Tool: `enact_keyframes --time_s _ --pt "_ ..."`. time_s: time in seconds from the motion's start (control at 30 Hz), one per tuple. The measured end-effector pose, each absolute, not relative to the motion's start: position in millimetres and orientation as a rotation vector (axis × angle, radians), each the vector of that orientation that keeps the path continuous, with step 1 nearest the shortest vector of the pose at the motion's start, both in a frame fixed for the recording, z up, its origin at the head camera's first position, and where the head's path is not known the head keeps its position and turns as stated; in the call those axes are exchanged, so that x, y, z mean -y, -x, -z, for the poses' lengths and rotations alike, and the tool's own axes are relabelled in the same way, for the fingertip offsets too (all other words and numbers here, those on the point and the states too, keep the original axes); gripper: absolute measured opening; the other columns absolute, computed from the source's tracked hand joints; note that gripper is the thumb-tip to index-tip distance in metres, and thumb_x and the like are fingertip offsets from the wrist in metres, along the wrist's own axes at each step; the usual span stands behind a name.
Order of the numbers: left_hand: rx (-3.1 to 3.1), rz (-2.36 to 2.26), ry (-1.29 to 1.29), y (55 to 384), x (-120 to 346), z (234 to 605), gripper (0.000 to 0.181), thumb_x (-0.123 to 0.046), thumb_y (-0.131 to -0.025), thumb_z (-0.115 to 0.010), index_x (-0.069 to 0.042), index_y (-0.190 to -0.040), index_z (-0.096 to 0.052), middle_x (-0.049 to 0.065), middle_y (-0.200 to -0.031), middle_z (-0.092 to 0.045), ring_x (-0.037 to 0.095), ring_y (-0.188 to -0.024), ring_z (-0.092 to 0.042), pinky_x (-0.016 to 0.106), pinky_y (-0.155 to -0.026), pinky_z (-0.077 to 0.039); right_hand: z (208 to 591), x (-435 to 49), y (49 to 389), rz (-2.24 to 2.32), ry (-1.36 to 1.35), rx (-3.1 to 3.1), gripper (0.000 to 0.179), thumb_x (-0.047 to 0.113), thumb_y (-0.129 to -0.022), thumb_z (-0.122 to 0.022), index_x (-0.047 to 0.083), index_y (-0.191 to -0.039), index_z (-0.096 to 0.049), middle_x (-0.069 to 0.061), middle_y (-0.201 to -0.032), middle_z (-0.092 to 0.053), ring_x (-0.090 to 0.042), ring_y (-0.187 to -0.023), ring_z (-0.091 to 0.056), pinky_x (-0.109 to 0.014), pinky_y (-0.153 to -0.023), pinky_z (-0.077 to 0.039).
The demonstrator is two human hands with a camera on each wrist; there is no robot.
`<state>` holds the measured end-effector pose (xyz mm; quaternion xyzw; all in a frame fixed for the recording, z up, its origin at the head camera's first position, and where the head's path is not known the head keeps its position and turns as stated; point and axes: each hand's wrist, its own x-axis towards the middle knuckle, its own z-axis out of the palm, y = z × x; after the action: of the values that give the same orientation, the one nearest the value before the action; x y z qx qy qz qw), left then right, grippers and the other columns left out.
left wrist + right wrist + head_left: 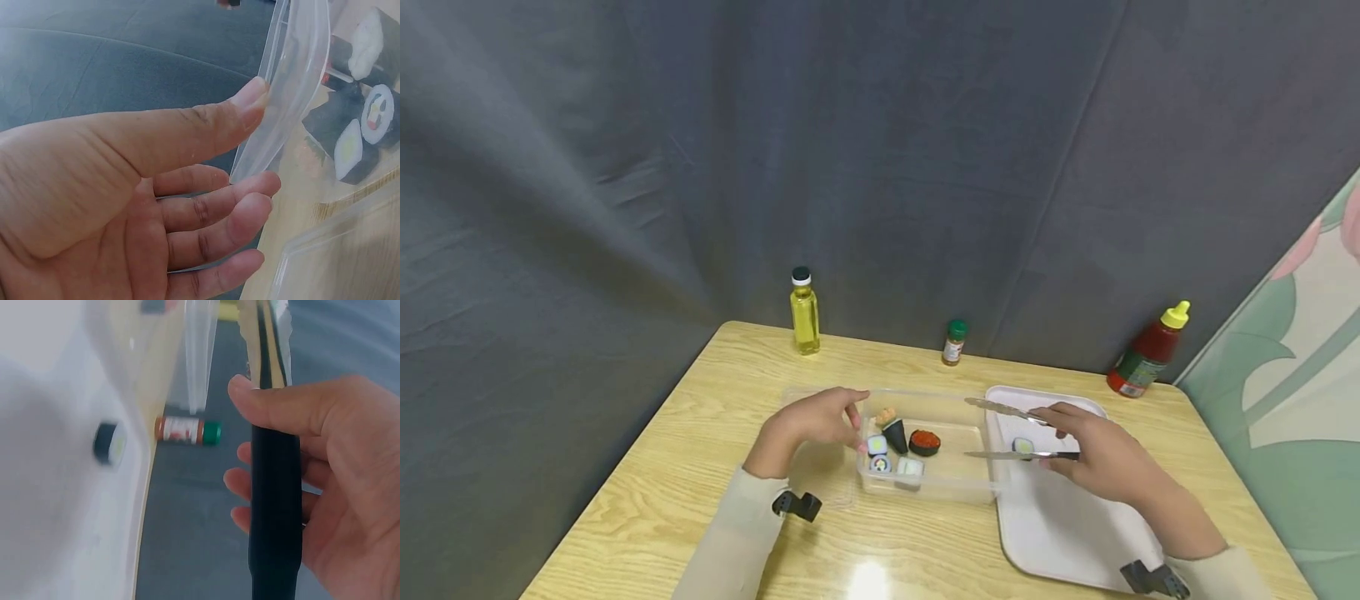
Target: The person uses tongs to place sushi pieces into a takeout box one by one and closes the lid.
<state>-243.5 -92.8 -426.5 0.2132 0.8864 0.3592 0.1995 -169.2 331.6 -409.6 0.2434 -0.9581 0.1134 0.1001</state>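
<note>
Beside the left end of a clear plastic container [925,490], my left hand [820,421] has its fingers loosely extended. Its thumb [250,103] overlaps the rim in the left wrist view. Inside lie a red-topped sushi piece [924,442], a dark hand roll [895,435], and several white-and-black sushi rolls [881,463]. My right hand [1093,450] grips black-handled metal tongs [275,487], whose two arms are spread apart toward the container. Below the tongs, a single sushi roll [1022,447] sits on the white tray [1052,533].
A clear lid [831,483] lies under my left hand at the container's left. Along the back stand a yellow oil bottle [805,321], a green-capped spice jar [953,343] and a red sauce bottle [1142,358]. A dark curtain [880,167] hangs behind the wooden table [655,467].
</note>
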Motion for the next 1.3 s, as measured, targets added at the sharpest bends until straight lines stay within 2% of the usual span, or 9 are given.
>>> enact_keyframes --time_s 0.17,0.3,0.57,0.73,1.03,1.1,1.2,1.27,1.3 --pt "-2.468 -0.972 -0.595 240.0 95.0 425.9 0.078 -0.015 -0.087 -0.088 -0.001 -0.154 -0.051 0.011 -0.132 -0.069 0.013 -0.067 -0.044 0.028 -0.066 -0.041 413.5 -358.9 163.5 -0.353 -0.646 2.873 0.062 0.024 -0.079 -0.094 0.016 -0.135 -0.07 0.002 -0.121 -0.073 -0.011 -0.092 -0.065 -0.029 -0.071 -0.051" --pt "-2.466 -0.972 -0.642 241.1 95.5 427.1 0.056 -0.014 -0.092 -0.082 0.004 -0.141 -0.061 0.016 -0.162 -0.051 0.012 -0.063 -0.04 0.026 -0.061 -0.038 418.7 -377.0 160.3 -0.329 -0.601 2.887 0.059 0.025 -0.077 -0.094 0.015 -0.13 -0.073 -0.002 -0.118 -0.075 -0.006 -0.088 -0.063 -0.03 -0.071 -0.051" --pt "-2.438 -0.965 -0.683 246.6 94.0 427.8 0.032 -0.012 -0.098 -0.075 0.006 -0.124 -0.072 0.018 -0.17 -0.037 0.012 -0.063 -0.041 0.026 -0.061 -0.039 431.4 -403.1 158.5 -0.282 -0.541 2.931 0.047 0.022 -0.075 -0.095 0.011 -0.118 -0.078 0.005 -0.098 -0.076 0.002 -0.076 -0.057 -0.029 -0.068 -0.05" --pt "-2.375 -0.997 -0.662 247.0 92.6 427.0 0.049 -0.01 -0.101 -0.07 0.009 -0.144 -0.058 0.017 -0.172 -0.034 0.01 -0.051 -0.036 0.025 -0.054 -0.033 435.6 -409.1 159.9 -0.232 -0.463 3.05 0.047 0.022 -0.076 -0.094 0.008 -0.118 -0.079 0.002 -0.099 -0.077 0.0 -0.075 -0.054 -0.031 -0.067 -0.05" --pt "-2.374 -1.004 -0.6 245.6 87.1 424.3 0.066 -0.018 -0.105 -0.067 0.003 -0.16 -0.039 0.022 -0.154 -0.056 0.009 -0.044 -0.03 0.025 -0.049 -0.028 445.6 -413.0 162.7 -0.144 -0.446 3.058 0.04 0.023 -0.077 -0.092 0.009 -0.112 -0.082 -0.007 -0.098 -0.081 -0.031 -0.089 -0.076 -0.054 -0.077 -0.059" --pt "-2.39 -0.989 -0.576 245.9 86.3 424.2 0.064 -0.018 -0.105 -0.067 0.001 -0.161 -0.04 0.023 -0.119 -0.075 0.009 -0.044 -0.029 0.025 -0.049 -0.028 446.9 -412.7 162.9 -0.135 -0.442 3.05 0.04 0.023 -0.077 -0.092 0.009 -0.113 -0.082 -0.007 -0.097 -0.081 -0.03 -0.087 -0.075 -0.053 -0.075 -0.059" --pt "-2.411 -0.981 -0.549 246.5 85.9 424.0 0.062 -0.018 -0.105 -0.066 -0.002 -0.16 -0.043 0.008 -0.081 -0.07 0.009 -0.045 -0.03 0.025 -0.049 -0.03 447.0 -411.9 163.2 -0.12 -0.426 3.043 0.04 0.025 -0.077 -0.093 0.01 -0.113 -0.082 -0.007 -0.096 -0.08 -0.029 -0.085 -0.075 -0.052 -0.073 -0.058" --pt "-2.411 -0.979 -0.539 246.7 85.9 423.6 0.061 -0.018 -0.105 -0.066 -0.002 -0.16 -0.044 0.005 -0.08 -0.068 0.009 -0.046 -0.033 0.025 -0.05 -0.031 446.7 -411.3 163.3 -0.12 -0.418 3.042 0.04 0.025 -0.077 -0.093 0.011 -0.113 -0.082 -0.006 -0.096 -0.081 -0.028 -0.085 -0.075 -0.052 -0.073 -0.058" --pt "-2.409 -0.981 -0.542 246.6 85.9 423.3 0.06 -0.017 -0.105 -0.066 -0.001 -0.159 -0.044 0.006 -0.097 -0.076 0.009 -0.046 -0.034 0.025 -0.05 -0.032 446.4 -411.0 163.2 -0.127 -0.416 3.043 0.04 0.025 -0.077 -0.093 0.011 -0.113 -0.082 -0.006 -0.096 -0.081 -0.028 -0.085 -0.075 -0.052 -0.073 -0.058"
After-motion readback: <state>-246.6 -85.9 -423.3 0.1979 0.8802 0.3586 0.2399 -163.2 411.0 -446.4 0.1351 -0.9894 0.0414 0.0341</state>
